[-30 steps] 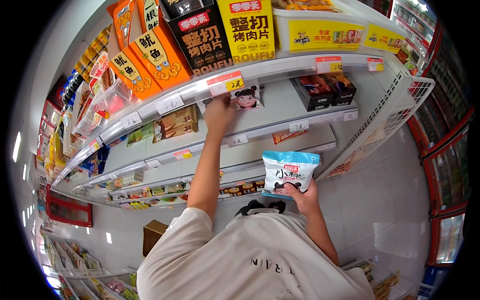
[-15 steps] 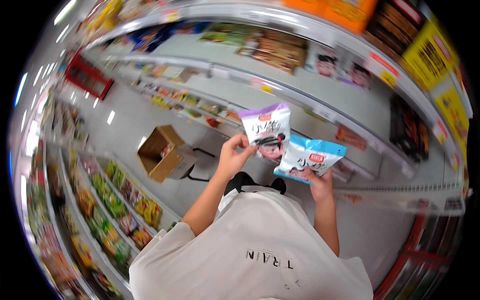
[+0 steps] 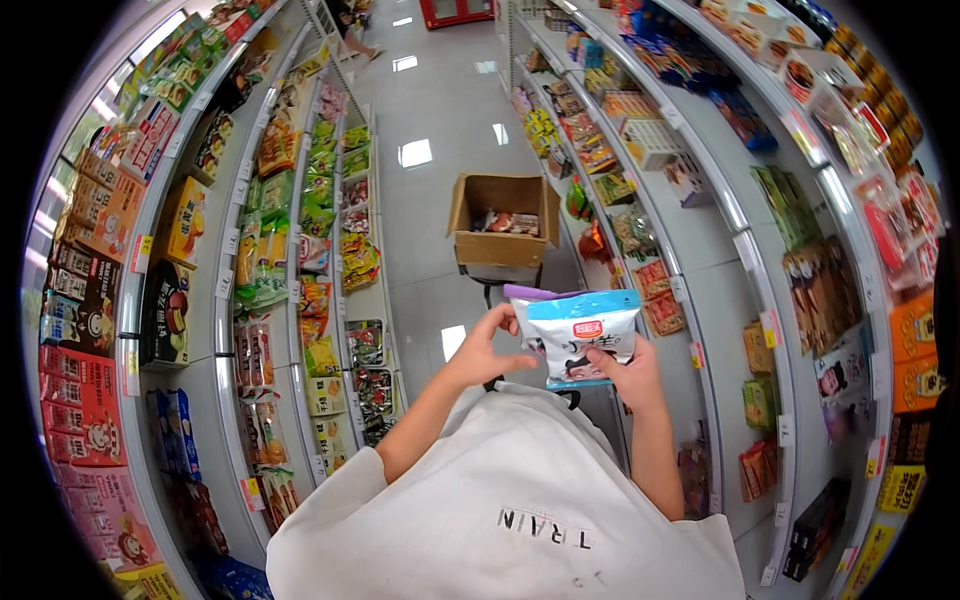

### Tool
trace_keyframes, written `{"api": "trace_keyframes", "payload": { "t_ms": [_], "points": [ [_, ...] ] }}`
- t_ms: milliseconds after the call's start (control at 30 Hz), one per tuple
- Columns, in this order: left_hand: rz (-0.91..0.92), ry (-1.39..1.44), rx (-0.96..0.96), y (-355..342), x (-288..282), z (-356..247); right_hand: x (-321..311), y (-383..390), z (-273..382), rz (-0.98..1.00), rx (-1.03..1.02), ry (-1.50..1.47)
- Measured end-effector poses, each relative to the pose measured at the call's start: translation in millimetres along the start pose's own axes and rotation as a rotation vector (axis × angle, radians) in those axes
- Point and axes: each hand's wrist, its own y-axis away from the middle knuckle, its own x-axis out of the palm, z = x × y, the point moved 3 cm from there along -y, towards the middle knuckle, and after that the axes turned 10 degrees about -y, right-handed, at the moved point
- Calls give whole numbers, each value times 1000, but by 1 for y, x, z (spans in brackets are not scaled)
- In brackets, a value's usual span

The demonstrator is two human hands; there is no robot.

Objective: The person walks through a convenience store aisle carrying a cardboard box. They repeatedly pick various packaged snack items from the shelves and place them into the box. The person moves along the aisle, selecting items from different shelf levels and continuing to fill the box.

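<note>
In front of my chest, my right hand [image 3: 634, 376] grips a blue-and-white snack bag [image 3: 583, 322], its thumb pressed on the front. A purple-topped white snack bag [image 3: 528, 293] lies behind it, mostly covered, with its top and left edge showing. Beside that left edge is my left hand [image 3: 482, 348], its fingertips at the purple-topped bag and its thumb spread away below. The fingers behind the bags are hidden, so I cannot tell how far my right hand reaches round both.
An open cardboard box [image 3: 504, 249] with packets inside stands on a dark-legged support ahead in the aisle. Left shelves [image 3: 222, 400] carry boxes and bagged snacks. More goods fill the right shelves [image 3: 715, 260]. A person's legs [image 3: 352, 35] show far ahead.
My view has swung left from the shelf to along the aisle. The two bags, held apart before, now overlap, blue in front. My left thumb has come off the purple-topped bag.
</note>
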Motion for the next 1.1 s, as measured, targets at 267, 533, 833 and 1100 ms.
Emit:
{"api": "trace_keyframes", "payload": {
  "t_ms": [267, 533, 833, 1100],
  "points": [
    [-132, 370, -383, 48, -55, 73, 89, -50, -53, 64, 281, -56],
    [-677, 643, -439, 15, -83, 83, 85, -112, -58, -168, 61, -232],
    [-660, 1309, -414, -12, -140, 119, 71, -208, -130, -404, 445, -1146],
    [-619, 880, -789, -113, -159, 77, 51, -317, -120, -358, 346, -1407]
  ]
}}
